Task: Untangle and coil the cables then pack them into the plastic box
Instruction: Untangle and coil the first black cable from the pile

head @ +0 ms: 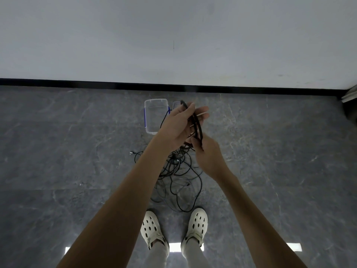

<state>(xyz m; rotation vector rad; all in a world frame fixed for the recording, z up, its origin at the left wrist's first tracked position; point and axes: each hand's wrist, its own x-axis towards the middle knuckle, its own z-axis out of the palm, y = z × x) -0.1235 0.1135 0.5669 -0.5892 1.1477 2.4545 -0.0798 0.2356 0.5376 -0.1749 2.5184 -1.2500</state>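
My left hand (pixel 178 125) is raised over the floor and holds several loops of a black cable (pixel 199 130) between thumb and fingers. Just below it, my right hand (pixel 207 153) pinches the same black cable at the loops' lower end. From both hands the cable hangs down into a tangled pile of black cables (pixel 179 176) on the grey floor in front of my feet. A clear plastic box (pixel 154 115) with blue clips lies open on the floor behind my hands. Its lid (pixel 175 104) lies beside it, mostly hidden by my left hand.
A white wall with a black skirting board (pixel 116 84) runs across behind the box. My two feet in white clogs (pixel 173 229) stand just before the cable pile. A loose plug end (pixel 132 152) lies left of the pile. A dark object (pixel 350 105) stands at the far right.
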